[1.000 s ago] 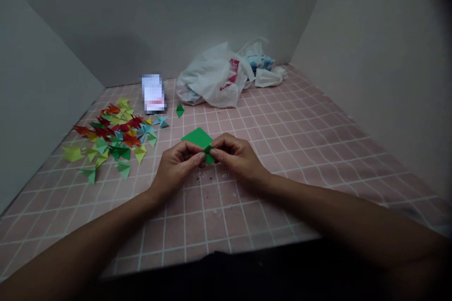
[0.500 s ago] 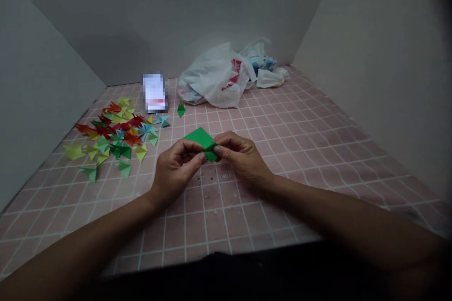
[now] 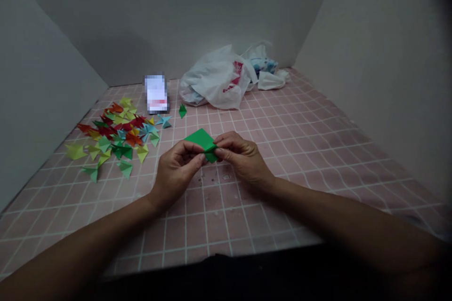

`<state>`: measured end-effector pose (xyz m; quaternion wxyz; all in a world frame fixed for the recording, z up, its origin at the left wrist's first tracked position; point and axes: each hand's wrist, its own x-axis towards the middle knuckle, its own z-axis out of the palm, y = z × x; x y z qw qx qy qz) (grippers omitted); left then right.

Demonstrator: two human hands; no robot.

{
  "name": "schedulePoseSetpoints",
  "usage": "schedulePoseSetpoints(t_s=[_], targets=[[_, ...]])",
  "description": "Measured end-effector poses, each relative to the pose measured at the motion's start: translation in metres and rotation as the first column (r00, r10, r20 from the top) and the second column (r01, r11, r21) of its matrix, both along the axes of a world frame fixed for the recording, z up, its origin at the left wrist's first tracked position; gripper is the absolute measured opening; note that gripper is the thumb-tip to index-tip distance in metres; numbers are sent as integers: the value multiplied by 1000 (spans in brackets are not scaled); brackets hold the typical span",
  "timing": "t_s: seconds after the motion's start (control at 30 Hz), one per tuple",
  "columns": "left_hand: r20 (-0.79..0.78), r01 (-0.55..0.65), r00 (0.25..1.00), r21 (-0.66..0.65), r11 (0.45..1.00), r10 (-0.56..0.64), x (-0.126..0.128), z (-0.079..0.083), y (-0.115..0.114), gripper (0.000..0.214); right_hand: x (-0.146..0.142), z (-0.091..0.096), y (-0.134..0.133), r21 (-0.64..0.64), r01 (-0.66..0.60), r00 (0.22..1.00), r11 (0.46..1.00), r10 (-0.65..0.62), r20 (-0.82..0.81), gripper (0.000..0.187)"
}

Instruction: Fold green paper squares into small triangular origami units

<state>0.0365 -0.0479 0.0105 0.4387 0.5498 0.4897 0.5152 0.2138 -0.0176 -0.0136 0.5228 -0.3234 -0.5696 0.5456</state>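
A green folded paper (image 3: 199,138) is held between both hands above the tablecloth, near the middle of the view. My left hand (image 3: 176,169) pinches its lower left side between thumb and fingers. On the right, the thumb and fingertips of my right hand (image 3: 245,157) are closed on the paper's right corner. A fold runs between the two thumbs, with a small flap below it. The fingertips behind the paper are hidden.
Several folded paper pieces (image 3: 122,150) in red, yellow, green and blue lie heaped at the left. A lit phone (image 3: 156,93) stands behind them, with a small green folded piece (image 3: 182,111) nearby. White plastic bags (image 3: 215,77) sit at the back on the pink checked tablecloth (image 3: 282,141).
The view has shifted very slightly. Both hands keep their pinch on the green paper, and the flap under the fold sits a little differently.
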Motion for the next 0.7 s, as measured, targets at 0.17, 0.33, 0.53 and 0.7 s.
schedulePoseSetpoints(t_s=[0.17, 0.33, 0.53, 0.7], targets=[[5, -2, 1000, -4, 1000, 2, 0, 0, 0, 11, 1, -2, 2, 38, -23, 1000, 999, 22, 10, 4], [9, -10, 1000, -22, 1000, 10, -2, -2, 1, 12, 1, -3, 4, 74, -22, 999, 997, 19, 31, 2], [15, 21, 1000, -26, 999, -20, -2, -3, 3, 11, 0, -4, 5, 81, -8, 1000, 997, 6, 26, 5], [-27, -13, 1000, -19, 1000, 13, -3, -4, 3, 11, 0, -3, 5, 75, -17, 998, 997, 13, 55, 5]])
